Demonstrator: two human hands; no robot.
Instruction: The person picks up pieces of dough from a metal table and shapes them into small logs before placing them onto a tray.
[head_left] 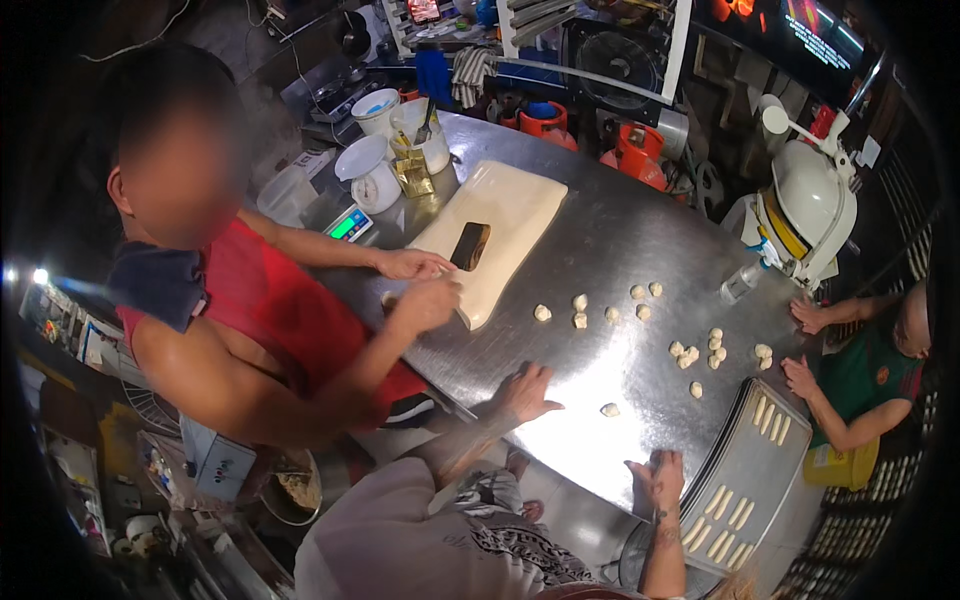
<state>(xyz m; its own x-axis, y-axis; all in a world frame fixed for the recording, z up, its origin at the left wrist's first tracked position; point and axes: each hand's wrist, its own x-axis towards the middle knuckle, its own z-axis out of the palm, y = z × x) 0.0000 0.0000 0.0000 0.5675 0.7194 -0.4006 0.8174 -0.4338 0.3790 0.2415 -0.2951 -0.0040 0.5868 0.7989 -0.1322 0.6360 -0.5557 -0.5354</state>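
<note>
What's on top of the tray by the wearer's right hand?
On the tray: pale dough sticks, one group toward the far end, more toward the near end, bare surface between. The surface directly under each stick is covered.

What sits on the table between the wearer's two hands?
In the head view, one dough ball lies between the left hand and right hand, slightly beyond a line joining them.

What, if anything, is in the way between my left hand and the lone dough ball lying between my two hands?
Nothing visible is: only the shiny surface of the metal table lies between your left hand and that dough ball, off to its right.
</note>
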